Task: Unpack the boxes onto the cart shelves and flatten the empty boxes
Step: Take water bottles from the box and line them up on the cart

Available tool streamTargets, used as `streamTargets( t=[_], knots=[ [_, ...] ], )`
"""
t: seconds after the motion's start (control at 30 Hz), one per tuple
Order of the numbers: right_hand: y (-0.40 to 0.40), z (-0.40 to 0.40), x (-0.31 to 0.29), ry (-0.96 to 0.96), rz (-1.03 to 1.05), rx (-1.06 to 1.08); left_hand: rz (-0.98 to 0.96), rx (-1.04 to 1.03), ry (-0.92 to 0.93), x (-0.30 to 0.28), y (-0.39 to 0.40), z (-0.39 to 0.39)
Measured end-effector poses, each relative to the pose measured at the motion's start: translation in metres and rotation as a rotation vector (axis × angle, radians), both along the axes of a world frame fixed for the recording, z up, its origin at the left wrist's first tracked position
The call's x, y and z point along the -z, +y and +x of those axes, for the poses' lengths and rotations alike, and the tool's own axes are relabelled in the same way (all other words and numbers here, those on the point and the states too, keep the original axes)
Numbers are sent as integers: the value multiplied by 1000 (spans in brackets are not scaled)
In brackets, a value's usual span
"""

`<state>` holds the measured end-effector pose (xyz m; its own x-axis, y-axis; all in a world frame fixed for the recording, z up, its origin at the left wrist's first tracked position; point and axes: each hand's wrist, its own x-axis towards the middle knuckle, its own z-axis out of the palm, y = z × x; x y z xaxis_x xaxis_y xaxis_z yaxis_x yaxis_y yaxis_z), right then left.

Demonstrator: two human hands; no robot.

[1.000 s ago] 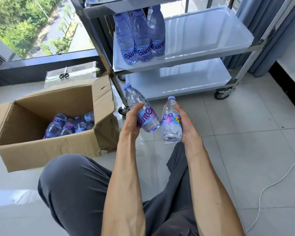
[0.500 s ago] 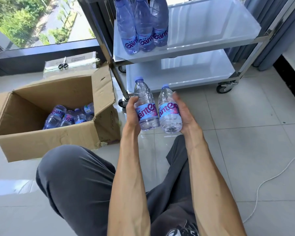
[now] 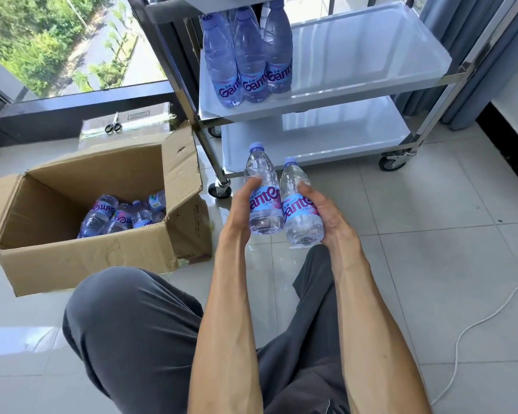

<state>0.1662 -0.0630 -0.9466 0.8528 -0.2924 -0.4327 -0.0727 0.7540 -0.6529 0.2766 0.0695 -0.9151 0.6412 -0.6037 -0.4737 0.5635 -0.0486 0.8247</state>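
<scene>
Your left hand [image 3: 242, 204] and right hand [image 3: 326, 212] each grip a water bottle [image 3: 263, 201], cardboard box [image 3: 81, 255] at nine o'clock.

On the middle shelf [image 3: 356, 64], three upright bottles [image 3: 245, 61] crowd the left end; everything to their right lies bare and reachable from the front. The bottom shelf [image 3: 317, 138] is bare too, though the cart's steel posts [image 3: 205, 138] and the open box's raised flap [image 3: 181, 162] hem in its left corner.
</scene>
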Motion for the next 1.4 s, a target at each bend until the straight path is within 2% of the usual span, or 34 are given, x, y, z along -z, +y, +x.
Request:
streamTargets(
  t=[0.17,0.27,0.37,0.6,0.77,0.93,1.13,1.4],
  knots=[
    [-16,-1,-4,136,-278,179,104,-111,-235,1,-7,12],
    [-35,9,-14,184,-434,305,99,-197,-349,-3,-21,19],
    [-55,29,-29,217,-596,339,102,-281,-472,-11,-47,25],
    [-94,79,-55,163,-985,456,228,-412,-626,-30,-125,69],
    [-126,112,-76,106,-1082,554,299,-486,-706,-50,-174,99],
    [-151,149,-89,127,-1156,586,328,-501,-723,-66,-207,118],
    [-165,175,-93,180,-1142,619,233,-535,-813,-78,-222,130],
    [-179,198,-87,171,-1177,617,227,-502,-858,-66,-222,123]
  ],
)
